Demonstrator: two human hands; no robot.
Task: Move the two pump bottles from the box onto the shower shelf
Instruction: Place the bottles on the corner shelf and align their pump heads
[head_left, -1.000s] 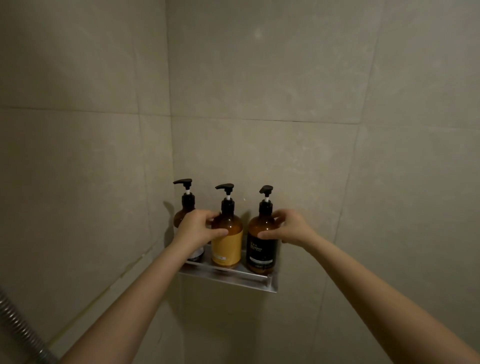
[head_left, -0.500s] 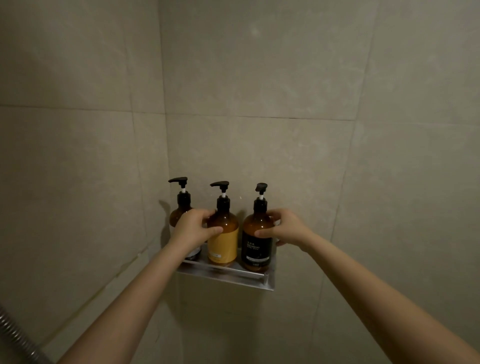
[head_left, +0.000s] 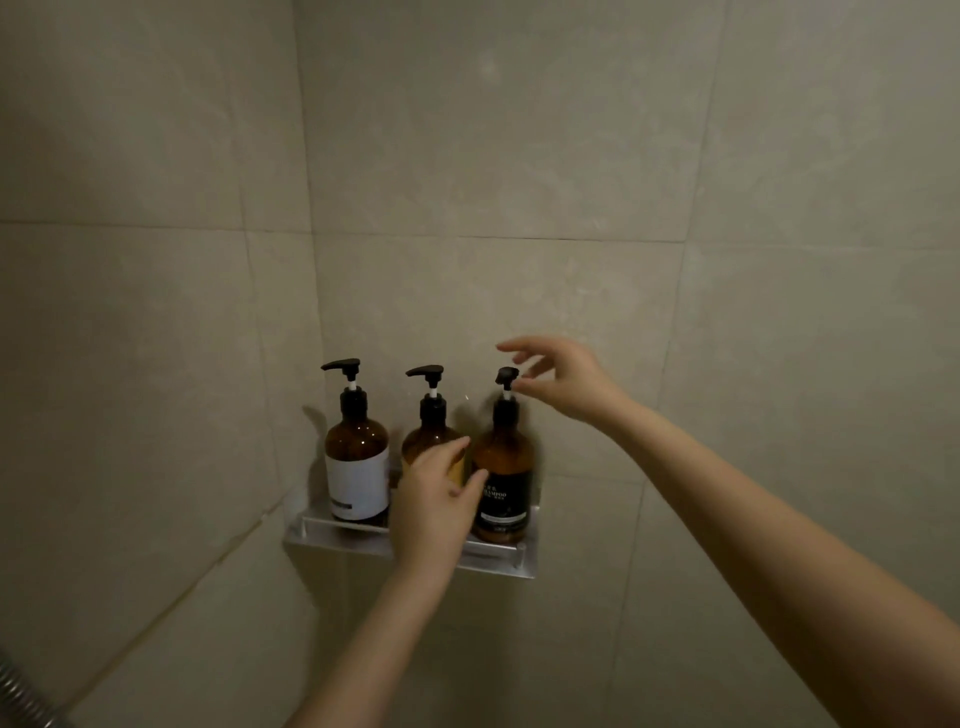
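Observation:
Three amber pump bottles stand upright on the metal shower shelf (head_left: 337, 540) in the wall corner. The left one has a white label (head_left: 357, 467). The middle bottle (head_left: 431, 421) has a yellow label, mostly hidden by my left hand (head_left: 434, 499), which is in front of it with fingers apart, holding nothing. The right bottle (head_left: 503, 483) has a black label. My right hand (head_left: 563, 376) hovers beside its pump head (head_left: 506, 375), thumb and fingers spread close to the nozzle, not gripping it.
Beige tiled walls meet in a corner behind the shelf. A metal shower hose (head_left: 21, 699) shows at the bottom left. The box is not in view.
Both hands let go of the bottles. My left hand slid back off the middle bottle's shoulder. My right hand rose from the right bottle's body to its pump head.

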